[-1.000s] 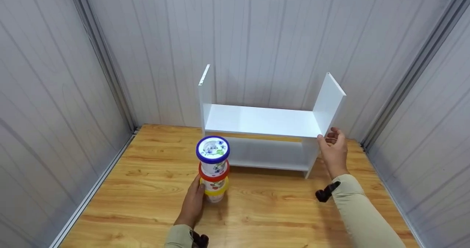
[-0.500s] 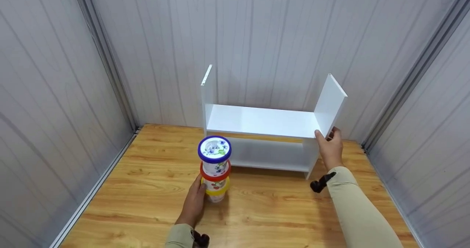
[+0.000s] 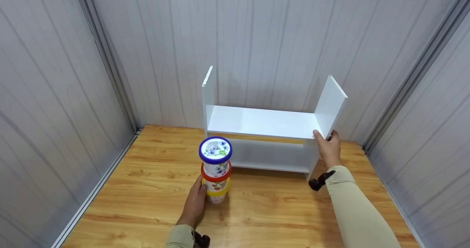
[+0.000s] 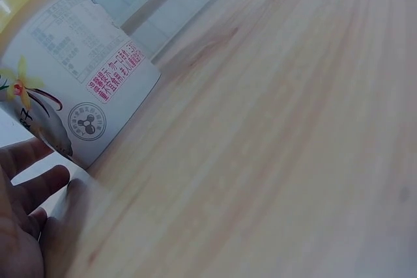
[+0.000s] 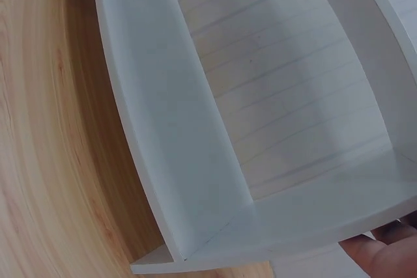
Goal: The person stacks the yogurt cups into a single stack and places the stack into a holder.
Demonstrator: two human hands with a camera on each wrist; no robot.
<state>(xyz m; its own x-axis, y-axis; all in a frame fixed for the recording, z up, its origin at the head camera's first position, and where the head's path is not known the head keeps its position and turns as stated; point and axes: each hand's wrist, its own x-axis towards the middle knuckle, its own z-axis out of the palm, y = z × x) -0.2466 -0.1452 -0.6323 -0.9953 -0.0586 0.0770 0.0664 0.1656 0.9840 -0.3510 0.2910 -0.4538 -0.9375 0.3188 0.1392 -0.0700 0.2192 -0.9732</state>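
Okay, left hand [image 3: 194, 202] holds the tub stack [image 3: 216, 172] from its left side, grip narrowed to the tubs' width, thumb on the near side; the left wrist view crops the hand, so how far the fingers wrap round is hard to tell. Stack is upright, three tubs: blue-lidded tub [image 3: 215, 150] on top, red-lidded tub [image 3: 216, 184] in the middle, yellow-lidded tub [image 4: 71, 56] at the bottom. Blue lid has a white top with blue flowers and a green patch; bottom tub shows a yellow flower, a red text box and a round grey emblem. Right hand [image 3: 329, 152] grips the white shelf [image 3: 262, 122] at its right panel [image 3: 330, 106], thumb at the near edge, fingers round on the outer right side, grip narrow on the board. Shelf stands on the wooden counter [image 3: 264, 215], far of the stack, two boards between two tall side panels; stack is near its left end. Beige sleeves [image 3: 358, 204] on both arms, black device [image 3: 321, 180] at each wrist. Pale wood-grain wall [image 3: 238, 38] at the far side, similar walls left and right, grey metal strips [image 3: 110, 64] in the corners.
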